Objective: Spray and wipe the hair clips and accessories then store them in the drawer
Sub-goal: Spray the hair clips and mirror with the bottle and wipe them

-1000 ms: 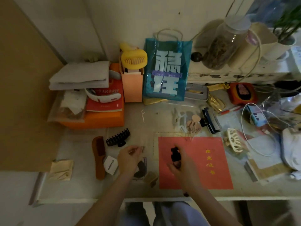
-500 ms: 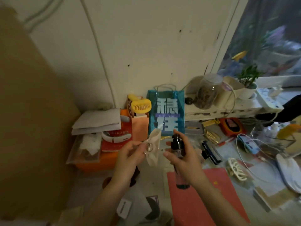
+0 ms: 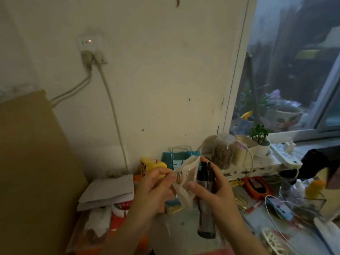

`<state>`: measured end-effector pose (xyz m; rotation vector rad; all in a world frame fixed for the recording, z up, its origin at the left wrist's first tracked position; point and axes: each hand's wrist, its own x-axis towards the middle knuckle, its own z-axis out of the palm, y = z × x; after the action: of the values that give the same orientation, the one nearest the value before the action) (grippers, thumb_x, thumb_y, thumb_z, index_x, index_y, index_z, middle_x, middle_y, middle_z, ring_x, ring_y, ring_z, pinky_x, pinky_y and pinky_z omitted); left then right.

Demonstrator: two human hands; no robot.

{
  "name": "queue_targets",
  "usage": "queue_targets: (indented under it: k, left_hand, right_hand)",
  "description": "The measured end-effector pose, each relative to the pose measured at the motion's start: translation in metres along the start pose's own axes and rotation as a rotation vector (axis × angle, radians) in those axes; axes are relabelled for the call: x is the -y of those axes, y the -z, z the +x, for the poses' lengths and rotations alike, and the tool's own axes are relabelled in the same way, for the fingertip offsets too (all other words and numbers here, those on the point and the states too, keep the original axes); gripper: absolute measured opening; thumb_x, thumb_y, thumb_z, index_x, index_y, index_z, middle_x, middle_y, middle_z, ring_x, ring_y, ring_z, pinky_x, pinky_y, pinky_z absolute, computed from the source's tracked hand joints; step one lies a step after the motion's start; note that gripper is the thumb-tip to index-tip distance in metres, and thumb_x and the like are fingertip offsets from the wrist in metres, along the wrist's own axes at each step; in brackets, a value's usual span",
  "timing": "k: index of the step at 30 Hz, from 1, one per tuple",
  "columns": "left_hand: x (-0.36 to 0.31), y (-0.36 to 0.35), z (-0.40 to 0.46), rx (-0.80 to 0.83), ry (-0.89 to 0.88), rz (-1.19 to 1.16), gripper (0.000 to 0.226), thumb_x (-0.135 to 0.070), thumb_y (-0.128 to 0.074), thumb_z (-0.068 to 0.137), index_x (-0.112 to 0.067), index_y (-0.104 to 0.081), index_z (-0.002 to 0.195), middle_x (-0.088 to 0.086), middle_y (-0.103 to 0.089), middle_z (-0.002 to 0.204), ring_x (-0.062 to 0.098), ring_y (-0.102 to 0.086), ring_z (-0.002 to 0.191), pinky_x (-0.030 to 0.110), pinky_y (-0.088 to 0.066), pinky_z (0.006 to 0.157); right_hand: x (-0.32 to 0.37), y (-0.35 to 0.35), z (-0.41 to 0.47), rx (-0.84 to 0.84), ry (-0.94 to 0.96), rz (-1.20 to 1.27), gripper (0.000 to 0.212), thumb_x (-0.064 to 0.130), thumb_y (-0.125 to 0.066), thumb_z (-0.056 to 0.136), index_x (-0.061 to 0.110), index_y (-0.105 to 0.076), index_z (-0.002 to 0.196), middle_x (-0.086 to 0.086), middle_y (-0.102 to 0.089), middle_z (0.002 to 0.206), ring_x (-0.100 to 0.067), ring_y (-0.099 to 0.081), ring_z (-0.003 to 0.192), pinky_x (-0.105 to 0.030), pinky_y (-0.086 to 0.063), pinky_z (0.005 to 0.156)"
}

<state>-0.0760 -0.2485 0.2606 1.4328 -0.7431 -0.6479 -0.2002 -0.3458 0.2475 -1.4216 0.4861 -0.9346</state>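
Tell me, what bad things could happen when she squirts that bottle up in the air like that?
The spray bottle in the right hand sits right beside the small clip and its clear wrapper pinched in the left hand. Mist could land on the fingers, or drift onto the papers and power strip nearby. The lightly pinched clip might slip.

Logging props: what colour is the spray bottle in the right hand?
Dark, near-black spray bottle, held in the right hand; head view.

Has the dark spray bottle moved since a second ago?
Yes. The dark spray bottle, in the right hand, rose off the desk to beside the teal gift bag.
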Motion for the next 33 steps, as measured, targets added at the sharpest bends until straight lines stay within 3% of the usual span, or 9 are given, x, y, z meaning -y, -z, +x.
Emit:
queue_targets:
  k: [4, 7, 11, 14, 19, 24, 27, 31, 33]
  left_hand:
    - [-0.037, -0.003, 0.010, 0.047, -0.061, 0.008, 0.017, -0.022, -0.056, 0.089, -0.010, -0.065, 0.096, 0.007, -0.073, 0.091, 0.020, -0.072, 0.081, 0.034, -0.059, 0.074]
    - [-0.059, -0.006, 0.014, 0.069, -0.127, 0.046, 0.021, -0.027, -0.054, 0.089, -0.013, -0.066, 0.098, 0.008, -0.073, 0.097, 0.020, -0.072, 0.083, 0.033, -0.059, 0.074]
    - [-0.081, -0.010, 0.014, 0.104, -0.180, -0.034, 0.041, -0.043, -0.054, 0.071, -0.016, -0.067, 0.099, 0.003, -0.075, 0.089, 0.018, -0.072, 0.077, 0.022, -0.058, 0.064]
    - [-0.095, -0.011, 0.012, 0.127, -0.290, 0.054, 0.045, -0.040, -0.064, 0.067, -0.020, -0.067, 0.108, -0.001, -0.074, 0.095, 0.015, -0.071, 0.087, 0.025, -0.058, 0.073]
    - [-0.109, -0.012, 0.014, 0.126, -0.410, 0.110, 0.044, -0.031, -0.072, 0.062, -0.023, -0.069, 0.105, -0.002, -0.072, 0.094, 0.012, -0.069, 0.088, 0.021, -0.056, 0.068]
    - [-0.124, -0.009, 0.015, 0.144, -0.464, 0.105, 0.041, -0.027, -0.071, 0.063, -0.020, -0.070, 0.103, -0.001, -0.071, 0.093, 0.012, -0.069, 0.085, 0.017, -0.053, 0.064]
    - [-0.131, -0.007, 0.019, 0.116, -0.453, 0.033, 0.039, -0.028, -0.070, 0.064, -0.021, -0.070, 0.102, 0.003, -0.072, 0.095, 0.020, -0.071, 0.085, 0.028, -0.059, 0.070]
    - [-0.144, 0.000, 0.025, 0.080, -0.406, -0.128, 0.038, -0.030, -0.068, 0.063, -0.023, -0.068, 0.100, 0.001, -0.073, 0.098, 0.023, -0.072, 0.088, 0.028, -0.059, 0.073]
    - [-0.151, 0.001, 0.027, 0.074, -0.407, -0.181, 0.038, -0.030, -0.067, 0.064, -0.023, -0.067, 0.101, -0.001, -0.074, 0.099, 0.022, -0.071, 0.091, 0.028, -0.058, 0.074]
  right_hand:
    - [0.031, -0.001, 0.014, 0.020, 0.034, 0.064, 0.054, 0.008, -0.073, 0.065, 0.021, -0.059, 0.116, 0.002, -0.073, 0.094, -0.012, -0.070, 0.083, -0.022, -0.055, 0.060]
    - [0.051, 0.000, 0.023, 0.027, 0.068, 0.055, 0.050, 0.006, -0.071, 0.068, 0.020, -0.059, 0.114, 0.005, -0.073, 0.094, -0.011, -0.070, 0.083, -0.020, -0.055, 0.062]
    - [0.071, 0.001, 0.029, 0.041, 0.127, 0.013, 0.050, 0.016, -0.071, 0.061, 0.024, -0.060, 0.109, 0.010, -0.072, 0.092, -0.009, -0.069, 0.084, -0.021, -0.055, 0.063]
    - [0.083, 0.002, 0.030, 0.040, 0.165, 0.017, 0.049, 0.015, -0.072, 0.062, 0.026, -0.060, 0.108, 0.010, -0.072, 0.091, -0.009, -0.069, 0.084, -0.021, -0.055, 0.061]
    - [0.100, 0.004, 0.030, 0.047, 0.210, 0.013, 0.050, 0.012, -0.071, 0.063, 0.027, -0.059, 0.109, 0.012, -0.073, 0.089, -0.007, -0.070, 0.080, -0.018, -0.054, 0.058]
    - [0.106, 0.003, 0.033, 0.037, 0.289, -0.031, 0.062, 0.021, -0.074, 0.059, 0.028, -0.057, 0.118, 0.005, -0.072, 0.099, -0.014, -0.069, 0.090, -0.028, -0.058, 0.071]
    - [0.111, 0.004, 0.034, -0.002, 0.333, -0.067, 0.071, 0.030, -0.073, 0.062, 0.037, -0.047, 0.127, 0.005, -0.070, 0.101, -0.016, -0.069, 0.092, -0.034, -0.058, 0.077]
    - [0.128, 0.009, 0.030, -0.042, 0.464, -0.173, 0.073, 0.032, -0.066, 0.070, 0.049, -0.031, 0.132, 0.009, -0.066, 0.092, -0.012, -0.066, 0.078, -0.019, -0.055, 0.065]
    - [0.137, 0.010, 0.027, -0.055, 0.540, -0.274, 0.069, 0.035, -0.063, 0.072, 0.057, -0.031, 0.128, 0.011, -0.063, 0.089, -0.011, -0.064, 0.077, -0.013, -0.052, 0.068]
